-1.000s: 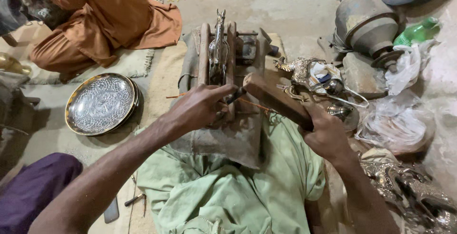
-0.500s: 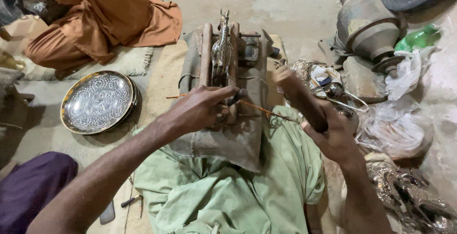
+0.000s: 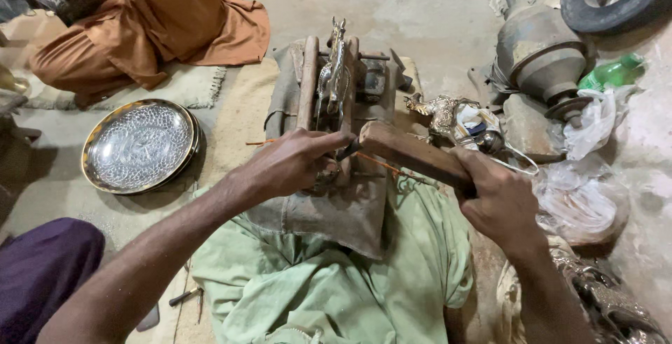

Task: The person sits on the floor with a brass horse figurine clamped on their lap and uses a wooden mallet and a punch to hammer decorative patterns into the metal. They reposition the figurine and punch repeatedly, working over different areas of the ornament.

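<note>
- Beside the wooden vise (image 3: pixel 308 81) on the floor, the left hand (image 3: pixel 294 162) has its grip closed around a small dark punch (image 3: pixel 348 150), tip set near the foot of the silvery metal figurine (image 3: pixel 334 64) clamped upright between the vise's bars.
- Right of the vise, the right hand (image 3: pixel 500 200) is clamped on the wooden mallet (image 3: pixel 413 153), its head resting against the punch's end.
- Judged step: chasing detail into the figurine, at a strike.
- Next move likely calls for lifting the mallet while keeping the punch steady.
- Left of the vise lies an embossed round tray (image 3: pixel 138 146); a second figurine (image 3: pixel 437 109) lies to its right.
</note>
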The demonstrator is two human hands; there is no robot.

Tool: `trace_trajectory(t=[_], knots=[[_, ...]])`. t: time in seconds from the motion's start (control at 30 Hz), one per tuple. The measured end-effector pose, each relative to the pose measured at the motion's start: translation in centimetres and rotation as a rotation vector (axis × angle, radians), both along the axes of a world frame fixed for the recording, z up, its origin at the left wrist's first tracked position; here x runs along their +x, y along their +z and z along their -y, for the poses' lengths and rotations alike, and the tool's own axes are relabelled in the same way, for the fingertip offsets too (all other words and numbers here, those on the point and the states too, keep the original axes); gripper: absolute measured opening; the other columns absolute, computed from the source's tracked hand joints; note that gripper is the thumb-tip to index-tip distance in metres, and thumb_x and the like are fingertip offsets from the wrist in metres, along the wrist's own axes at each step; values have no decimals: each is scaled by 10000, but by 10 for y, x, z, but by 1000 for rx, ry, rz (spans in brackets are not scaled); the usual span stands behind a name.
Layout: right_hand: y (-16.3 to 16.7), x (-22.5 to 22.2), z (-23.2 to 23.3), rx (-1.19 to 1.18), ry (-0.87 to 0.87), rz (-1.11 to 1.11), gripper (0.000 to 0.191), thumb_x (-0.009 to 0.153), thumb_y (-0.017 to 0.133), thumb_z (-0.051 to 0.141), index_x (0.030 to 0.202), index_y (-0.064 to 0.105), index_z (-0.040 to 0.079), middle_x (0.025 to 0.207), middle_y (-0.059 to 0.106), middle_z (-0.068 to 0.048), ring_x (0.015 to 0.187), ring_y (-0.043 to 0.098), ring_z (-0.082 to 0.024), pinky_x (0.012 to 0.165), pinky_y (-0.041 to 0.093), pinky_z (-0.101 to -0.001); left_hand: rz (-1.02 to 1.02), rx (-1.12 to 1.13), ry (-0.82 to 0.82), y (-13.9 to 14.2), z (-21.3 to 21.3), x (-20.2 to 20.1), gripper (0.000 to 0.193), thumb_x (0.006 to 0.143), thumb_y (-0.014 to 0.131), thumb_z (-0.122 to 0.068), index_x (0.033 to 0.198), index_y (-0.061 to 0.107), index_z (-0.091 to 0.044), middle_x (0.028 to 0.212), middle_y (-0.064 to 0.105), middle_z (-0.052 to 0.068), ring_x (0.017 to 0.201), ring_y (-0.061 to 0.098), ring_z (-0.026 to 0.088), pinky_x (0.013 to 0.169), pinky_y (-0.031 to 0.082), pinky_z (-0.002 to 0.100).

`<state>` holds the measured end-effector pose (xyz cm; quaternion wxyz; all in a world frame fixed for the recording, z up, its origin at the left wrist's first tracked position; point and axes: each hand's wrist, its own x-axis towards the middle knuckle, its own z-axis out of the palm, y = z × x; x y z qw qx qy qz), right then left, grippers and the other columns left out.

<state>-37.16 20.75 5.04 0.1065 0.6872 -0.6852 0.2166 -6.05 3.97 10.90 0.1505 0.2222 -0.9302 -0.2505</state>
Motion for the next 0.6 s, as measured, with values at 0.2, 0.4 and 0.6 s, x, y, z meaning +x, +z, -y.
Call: trace_trajectory(t=[0.2, 0.4, 0.6], knots=[[5, 0, 5, 53, 67, 44, 691, 687, 724, 82, 1359, 588, 160, 995, 734, -159, 791, 693, -392, 681, 549, -476, -107, -12, -66, -5, 7, 5, 600, 773, 701, -4, 1346, 595, -148, 1007, 727, 207, 887, 689, 419, 712, 507, 519], [19, 5, 11, -18, 53, -47, 632, 709, 677, 59, 1323, 609, 197, 1040, 770, -122, 847, 732, -329, 701, 568, -427, -40, 47, -8, -7, 7, 9, 579, 815, 707, -32, 1365, 597, -177, 998, 729, 199, 815, 693, 416, 665, 497, 529], [24, 6, 10, 62, -104, 3, 528, 775, 756, 97, 1281, 652, 209, 978, 762, -137, 834, 731, -327, 711, 568, -457, -130, 22, -71, -12, 13, 13, 625, 761, 606, 65, 1345, 608, -158, 958, 722, 188, 885, 702, 410, 717, 518, 513]])
